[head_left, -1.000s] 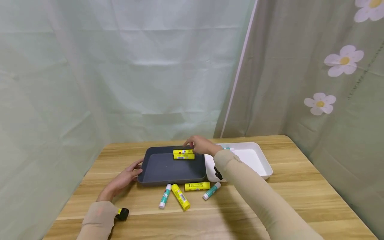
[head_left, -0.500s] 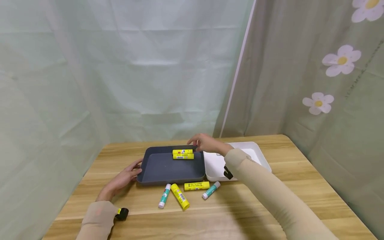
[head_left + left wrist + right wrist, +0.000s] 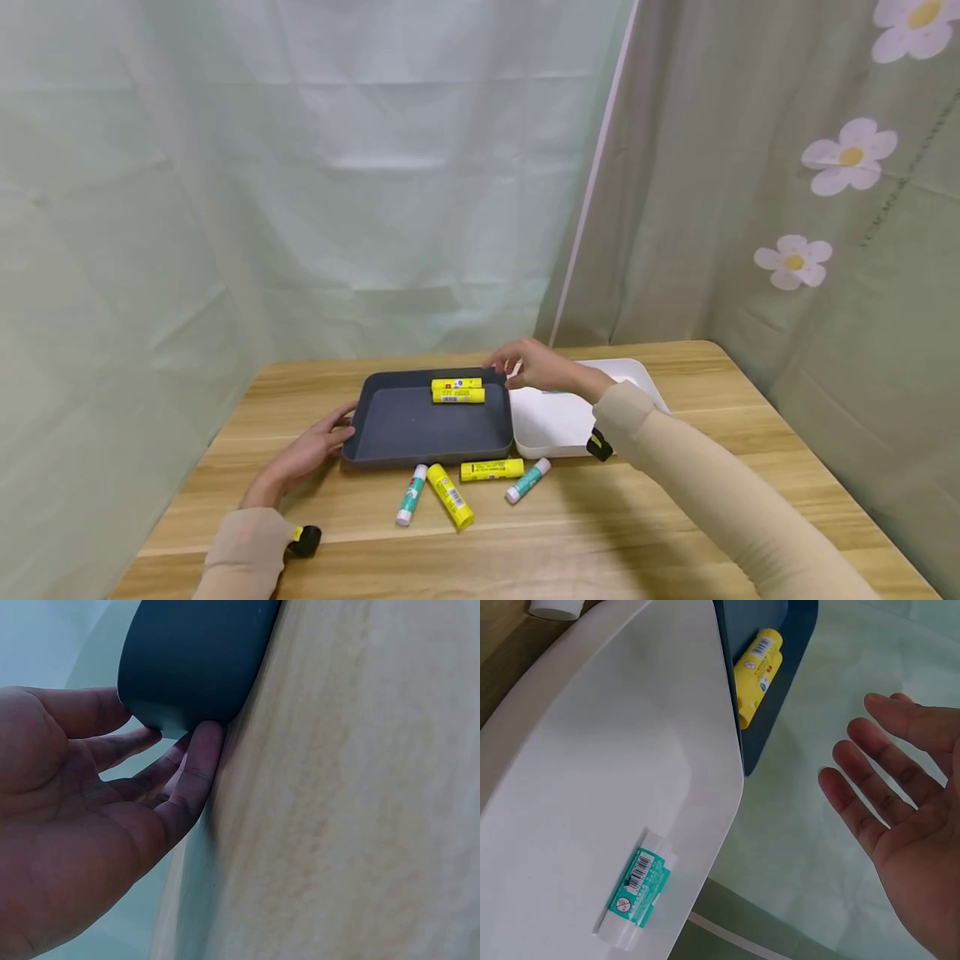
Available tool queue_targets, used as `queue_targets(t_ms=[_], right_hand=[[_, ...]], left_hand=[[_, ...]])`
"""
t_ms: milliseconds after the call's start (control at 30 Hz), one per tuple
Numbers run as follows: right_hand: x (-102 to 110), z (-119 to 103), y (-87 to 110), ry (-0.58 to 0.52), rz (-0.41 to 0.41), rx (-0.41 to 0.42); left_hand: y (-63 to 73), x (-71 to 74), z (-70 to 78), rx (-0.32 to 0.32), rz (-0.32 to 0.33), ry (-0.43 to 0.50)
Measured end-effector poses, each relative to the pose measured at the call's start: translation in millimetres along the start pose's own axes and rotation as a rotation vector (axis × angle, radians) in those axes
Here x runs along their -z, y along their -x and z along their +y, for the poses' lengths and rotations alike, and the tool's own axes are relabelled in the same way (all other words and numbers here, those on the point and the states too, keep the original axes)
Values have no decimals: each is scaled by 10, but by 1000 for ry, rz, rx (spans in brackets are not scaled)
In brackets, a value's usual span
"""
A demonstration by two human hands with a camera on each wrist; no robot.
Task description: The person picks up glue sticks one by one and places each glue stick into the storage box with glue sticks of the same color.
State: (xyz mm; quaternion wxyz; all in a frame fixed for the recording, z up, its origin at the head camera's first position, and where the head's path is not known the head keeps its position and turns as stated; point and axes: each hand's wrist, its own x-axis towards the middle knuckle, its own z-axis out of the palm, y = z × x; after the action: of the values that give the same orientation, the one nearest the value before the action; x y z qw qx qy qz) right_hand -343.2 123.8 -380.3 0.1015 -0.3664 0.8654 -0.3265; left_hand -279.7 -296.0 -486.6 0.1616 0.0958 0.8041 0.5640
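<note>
My left hand (image 3: 317, 442) touches the left side of a dark grey tray (image 3: 420, 454). In the left wrist view its fingertips rest against the tray's outer wall (image 3: 195, 667). Two yellow glue sticks (image 3: 458, 397) lie side by side in the dark tray, near its far right corner. My right hand (image 3: 543, 367) is over the far edges where the dark tray meets a white tray (image 3: 555, 425). It holds nothing, its fingers spread apart in the right wrist view. Teal-and-white glue sticks (image 3: 637, 889) lie in the white tray, partly hidden by my hand in the head view.
In front of the trays on the wooden table (image 3: 360, 558) lie a teal glue stick (image 3: 411, 495), a yellow glue stick (image 3: 451, 497), another yellow glue stick (image 3: 492, 470) and a small teal glue stick (image 3: 528, 481). Curtains (image 3: 375, 208) hang behind the table.
My right hand has moved right, away from the yellow glue sticks in the dark tray, toward the white tray. My left hand has stayed at the dark tray's side.
</note>
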Motion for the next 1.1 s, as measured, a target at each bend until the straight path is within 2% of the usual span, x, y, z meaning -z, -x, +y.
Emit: queue_targets(t_ms=[267, 500, 733, 1100], right_hand=[[47, -35, 180, -51, -6, 11], [69, -36, 324, -52, -27, -2], [53, -36, 436, -73, -24, 31], [20, -102, 619, -79, -40, 13]], left_hand=[[-5, 0, -9, -26, -8, -4], [-21, 3, 0, 2, 6, 3], [-12, 0, 0, 9, -2, 17], [-30, 5, -10, 8, 5, 19]])
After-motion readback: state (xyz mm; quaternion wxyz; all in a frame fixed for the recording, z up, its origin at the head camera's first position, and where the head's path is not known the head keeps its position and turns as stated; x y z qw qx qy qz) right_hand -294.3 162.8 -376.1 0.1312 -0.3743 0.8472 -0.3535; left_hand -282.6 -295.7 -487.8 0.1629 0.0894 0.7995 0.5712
